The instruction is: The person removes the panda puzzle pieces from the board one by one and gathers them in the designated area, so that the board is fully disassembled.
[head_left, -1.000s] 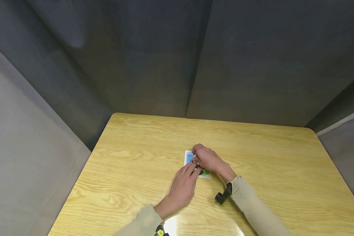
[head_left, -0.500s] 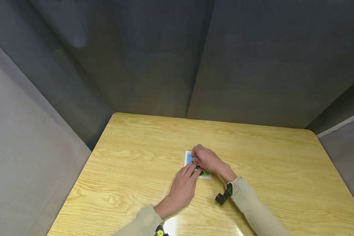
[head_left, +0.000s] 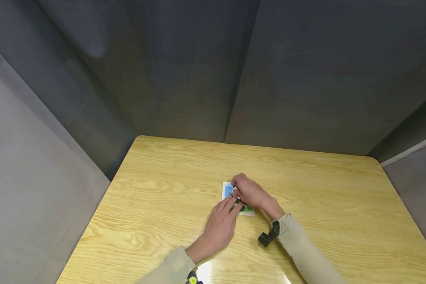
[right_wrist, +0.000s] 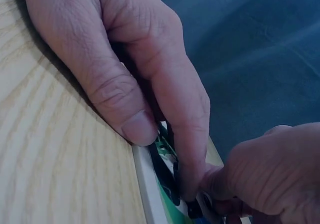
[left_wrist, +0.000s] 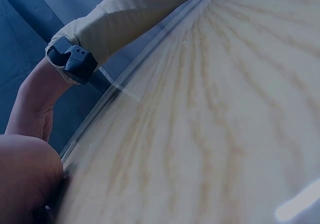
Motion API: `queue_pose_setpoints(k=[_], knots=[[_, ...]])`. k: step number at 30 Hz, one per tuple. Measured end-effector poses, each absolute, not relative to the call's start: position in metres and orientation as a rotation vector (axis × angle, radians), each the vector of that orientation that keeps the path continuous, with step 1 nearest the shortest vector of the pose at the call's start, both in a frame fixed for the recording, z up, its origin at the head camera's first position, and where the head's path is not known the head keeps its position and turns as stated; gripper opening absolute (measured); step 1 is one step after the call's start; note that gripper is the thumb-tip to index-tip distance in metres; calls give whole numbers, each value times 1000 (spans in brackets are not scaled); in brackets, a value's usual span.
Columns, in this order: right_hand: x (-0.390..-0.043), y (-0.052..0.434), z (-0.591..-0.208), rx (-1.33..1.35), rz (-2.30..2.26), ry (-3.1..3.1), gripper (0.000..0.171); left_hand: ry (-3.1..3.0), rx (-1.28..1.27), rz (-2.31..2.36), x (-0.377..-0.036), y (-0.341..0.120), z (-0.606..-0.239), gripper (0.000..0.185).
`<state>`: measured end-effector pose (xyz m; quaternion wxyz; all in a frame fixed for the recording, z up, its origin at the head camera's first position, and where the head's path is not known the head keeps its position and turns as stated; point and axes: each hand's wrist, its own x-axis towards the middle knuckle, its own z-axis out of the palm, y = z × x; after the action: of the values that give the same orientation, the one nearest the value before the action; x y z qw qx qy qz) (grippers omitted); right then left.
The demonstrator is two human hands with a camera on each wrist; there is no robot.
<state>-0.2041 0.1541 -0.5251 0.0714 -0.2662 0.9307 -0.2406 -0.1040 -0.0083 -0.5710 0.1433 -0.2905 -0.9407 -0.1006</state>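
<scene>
A small white-bordered picture board (head_left: 247, 213) with blue and green areas lies on the wooden table, mostly covered by both hands. Black and white piece (right_wrist: 164, 171) shows on its face in the right wrist view. My right hand (head_left: 250, 191) bends over the board's far right part, thumb and index finger pinching at the black and white piece. From the near left, my left hand (head_left: 220, 225) reaches in with fairly straight fingers, their tips resting on the black and white area. The left wrist view shows mainly the tabletop and the right forearm; the board is hidden there.
The light wooden table (head_left: 156, 221) ends at a far edge against a dark grey curtain (head_left: 184, 79). A paler panel (head_left: 28, 177) stands on the left side. A black wrist camera (head_left: 266, 238) hangs under the right sleeve, just above the tabletop.
Right fingers shift very slightly over the board. Left hand and board stay in place.
</scene>
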Motion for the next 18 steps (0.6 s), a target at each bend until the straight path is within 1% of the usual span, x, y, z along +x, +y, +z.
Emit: queue_pose_setpoints(k=[9, 14, 18], knots=[[-205, 154, -524, -783, -743, 2774, 18, -2719, -842, -326, -104, -9, -572, 37], [-205, 154, -525, -737, -886, 2759, 18, -2736, -835, -312, -104, -8, -572, 41], [-205, 158, -530, -795, -990, 2766, 23, -2753, -824, -287, -103, -8, -573, 44]])
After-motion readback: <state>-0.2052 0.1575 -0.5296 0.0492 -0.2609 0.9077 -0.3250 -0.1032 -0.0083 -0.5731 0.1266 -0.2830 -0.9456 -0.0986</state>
